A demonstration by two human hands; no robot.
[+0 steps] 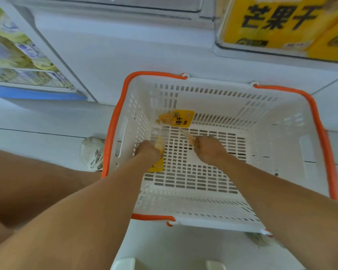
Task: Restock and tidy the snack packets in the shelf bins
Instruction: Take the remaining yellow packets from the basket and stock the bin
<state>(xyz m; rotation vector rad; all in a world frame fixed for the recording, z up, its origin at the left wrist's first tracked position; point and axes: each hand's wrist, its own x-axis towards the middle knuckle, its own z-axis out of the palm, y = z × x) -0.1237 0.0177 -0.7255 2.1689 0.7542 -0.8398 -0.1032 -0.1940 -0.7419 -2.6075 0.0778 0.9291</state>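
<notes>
Fingers, left hand (147, 152): curled round a yellow packet (158, 162), which sticks out beyond the knuckles and below the heel of the hand; the fingertips themselves are hidden under the hand.
Fingers, right hand (209, 149): curled and pointing to the far left corner of the basket, pinching a thin pale packet edge (187, 136); blurred, so the exact hold cannot be told.
Loose packet (177, 118): yellow, black printed characters, leaning against the far wall of the basket at its left end; it lies beyond both hands, just past the tip of the edge pinched by the right hand, and contact cannot be told.
Basket (281, 121): white slotted plastic with orange handles (324, 137) folded down along the rim; both forearms reach into it from the near side.
Shelf bin, upper right (220, 47): clear-fronted, holding large yellow packets (271, 22) with bold black characters, above and behind the basket.
Shelf bin, upper left (27, 88): holding pale green and white packets (6, 49).
Shoe (92, 152): pale mesh, on the white floor just left of the basket.
Leg (27, 182): bare, at lower left.
</notes>
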